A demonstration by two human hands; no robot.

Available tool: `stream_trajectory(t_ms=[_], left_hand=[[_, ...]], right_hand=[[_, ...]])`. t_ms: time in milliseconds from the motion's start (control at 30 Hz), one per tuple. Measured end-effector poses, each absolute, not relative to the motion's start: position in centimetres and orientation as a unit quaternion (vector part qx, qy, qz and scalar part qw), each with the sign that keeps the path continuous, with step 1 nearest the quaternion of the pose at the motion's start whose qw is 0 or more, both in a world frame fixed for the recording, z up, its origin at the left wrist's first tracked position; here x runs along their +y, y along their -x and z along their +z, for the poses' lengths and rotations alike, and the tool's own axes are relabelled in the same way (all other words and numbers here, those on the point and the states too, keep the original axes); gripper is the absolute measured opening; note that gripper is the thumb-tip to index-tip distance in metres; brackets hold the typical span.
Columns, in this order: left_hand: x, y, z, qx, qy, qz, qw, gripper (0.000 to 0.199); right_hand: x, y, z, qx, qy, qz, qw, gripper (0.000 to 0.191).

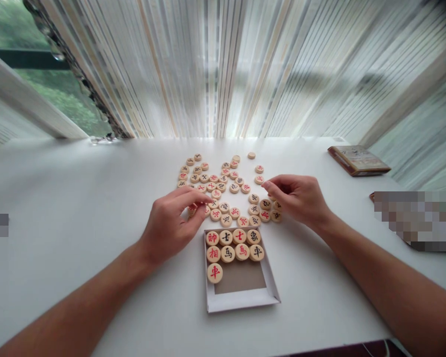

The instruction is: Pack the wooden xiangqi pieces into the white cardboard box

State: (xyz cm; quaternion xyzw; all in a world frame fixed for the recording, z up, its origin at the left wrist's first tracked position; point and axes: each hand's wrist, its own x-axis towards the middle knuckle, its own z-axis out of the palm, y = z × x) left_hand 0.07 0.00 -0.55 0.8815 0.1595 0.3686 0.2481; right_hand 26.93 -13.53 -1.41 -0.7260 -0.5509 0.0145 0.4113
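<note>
Several round wooden pieces with red or black characters, one of them a red-marked disc (235,212), lie loosely over the middle of the white table. Nearer the camera, an open shallow box (241,301) holds several more discs in rows, with a single red-marked disc (214,273) at the left of its third row. My left hand (174,218) hovers over the left part of the loose discs, thumb and fingers apart with nothing visible between them. At the right edge of the spread is my right hand (299,198), its thumb and forefinger pinched beside a red-marked disc (259,180); whatever they hold is hidden.
A flat decorated box (359,159) lies at the table's back right. Another object (419,220), partly pixelated, is at the right edge. Striped curtains (223,69) hang behind the table (78,198). A dark item with a pale cord is at the bottom right.
</note>
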Motion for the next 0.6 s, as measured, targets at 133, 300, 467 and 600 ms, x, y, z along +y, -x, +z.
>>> stream_trajectory(t_ms=[133, 300, 467, 600], left_hand=[[0.01, -0.21, -0.88, 0.165, -0.883, 0.356, 0.256, 0.015], [-0.04, -0.3, -0.95, 0.166, -0.884, 0.351, 0.259, 0.017], [-0.09, -0.28, -0.86, 0.173, -0.889, 0.344, 0.25, 0.018], [-0.15, -0.32, -0.8, 0.176, -0.888, 0.341, 0.255, 0.019]], right_hand=[[-13.51, -27.0, -1.46, -0.58, 0.714, 0.037, 0.391, 0.02], [-13.53, -27.21, -1.38, -0.625, 0.692, 0.072, 0.355, 0.018], [-13.53, -27.13, -1.49, -0.649, 0.689, 0.065, 0.317, 0.02], [-13.48, -27.18, -1.63, -0.648, 0.689, 0.055, 0.32, 0.018]])
